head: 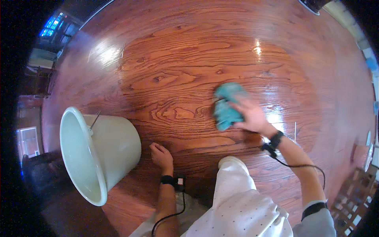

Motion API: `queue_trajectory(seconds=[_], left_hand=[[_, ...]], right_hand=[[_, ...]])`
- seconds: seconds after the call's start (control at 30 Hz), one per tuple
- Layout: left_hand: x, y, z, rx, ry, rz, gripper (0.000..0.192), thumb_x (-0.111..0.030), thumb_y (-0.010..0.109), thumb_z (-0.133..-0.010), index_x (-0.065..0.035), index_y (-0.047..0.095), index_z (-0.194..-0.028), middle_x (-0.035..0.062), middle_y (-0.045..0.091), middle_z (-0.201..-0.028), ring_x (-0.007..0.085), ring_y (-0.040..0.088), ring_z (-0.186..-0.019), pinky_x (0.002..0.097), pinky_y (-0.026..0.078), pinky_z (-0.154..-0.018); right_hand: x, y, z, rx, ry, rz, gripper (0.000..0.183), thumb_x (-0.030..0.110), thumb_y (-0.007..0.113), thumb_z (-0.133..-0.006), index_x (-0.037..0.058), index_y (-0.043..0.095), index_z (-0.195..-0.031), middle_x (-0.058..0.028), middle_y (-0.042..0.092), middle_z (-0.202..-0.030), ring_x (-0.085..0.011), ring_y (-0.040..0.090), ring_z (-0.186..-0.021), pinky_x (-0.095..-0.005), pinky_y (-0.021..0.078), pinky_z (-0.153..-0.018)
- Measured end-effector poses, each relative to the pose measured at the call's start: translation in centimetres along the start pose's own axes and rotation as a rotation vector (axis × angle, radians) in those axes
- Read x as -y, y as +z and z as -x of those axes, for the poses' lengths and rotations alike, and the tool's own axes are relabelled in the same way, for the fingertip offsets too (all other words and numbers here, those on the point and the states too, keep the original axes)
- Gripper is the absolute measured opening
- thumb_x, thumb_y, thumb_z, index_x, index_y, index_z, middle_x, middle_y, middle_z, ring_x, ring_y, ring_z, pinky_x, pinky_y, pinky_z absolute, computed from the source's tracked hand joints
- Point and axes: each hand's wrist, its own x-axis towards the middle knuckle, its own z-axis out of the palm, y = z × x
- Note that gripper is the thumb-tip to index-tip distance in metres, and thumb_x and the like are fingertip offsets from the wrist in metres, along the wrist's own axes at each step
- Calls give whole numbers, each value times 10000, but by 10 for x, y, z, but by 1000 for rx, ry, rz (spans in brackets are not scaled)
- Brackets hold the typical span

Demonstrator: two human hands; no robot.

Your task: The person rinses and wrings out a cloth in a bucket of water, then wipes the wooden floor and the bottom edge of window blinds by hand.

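My right hand grips a folded teal cloth and presses it flat against the wood-grain floor. Hand and cloth are blurred. My left hand hangs low at the left, its fingers curled closed with nothing seen in them. Just left of that hand stands a white plastic bucket, its wide mouth towards the picture's left; the part of its inside that shows is pale, and its bottom is hidden. A black strap with a cable circles each wrist.
My bent knee in white dotted trousers and a pale shoe lie between my arms. Dark furniture stands beyond the bucket at the left. A wooden shelf or rack with small items is at the lower right.
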Motion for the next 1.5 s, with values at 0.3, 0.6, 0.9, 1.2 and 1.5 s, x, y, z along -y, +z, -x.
queue_trajectory(seconds=[0.3, 0.6, 0.9, 1.2, 1.5], left_hand=[[-9, 1, -1, -3, 13, -37, 145, -150, 424, -866, -31, 463, -939, 159, 548, -799, 349, 535, -728, 422, 421, -634], [-14, -2, -1, 40, -6, -102, 132, -144, 432, -857, -39, 459, -932, 164, 552, -792, 351, 536, -718, 432, 411, -600], [-10, -2, 0, 60, -15, -107, 137, -153, 420, -868, -28, 452, -912, 178, 548, -787, 364, 537, -721, 434, 408, -594], [-15, -3, 2, -36, 56, -112, 117, -140, 433, -856, -38, 426, -912, 173, 526, -760, 359, 516, -679, 435, 400, -577], [-26, -7, 1, -5, -2, -88, 123, -147, 439, -850, -45, 434, -920, 170, 527, -743, 366, 519, -671, 443, 403, -577]], right_hand=[[-112, -35, 278, -520, 1176, 119, 521, 291, 568, -804, 50, 430, -1246, -203, 401, -1281, -368, 419, -1140, -398, 359, -934], [-83, -12, 303, -418, 1363, 398, 544, 336, 556, -771, 59, 453, -1228, -222, 381, -1298, -372, 391, -1169, -416, 336, -961], [17, 33, 141, -404, 837, 52, 596, 207, 646, -608, 52, 483, -1160, -200, 336, -1327, -380, 313, -1217, -516, 232, -989], [60, 17, 100, -21, 445, -25, 592, 326, 636, -690, 143, 463, -1226, -129, 323, -1354, -322, 243, -1281, -489, 175, -1031], [14, -18, 294, 480, 631, 258, 751, 467, 651, -621, 185, 408, -1273, -172, 310, -1349, -364, 318, -1219, -542, 179, -1014]])
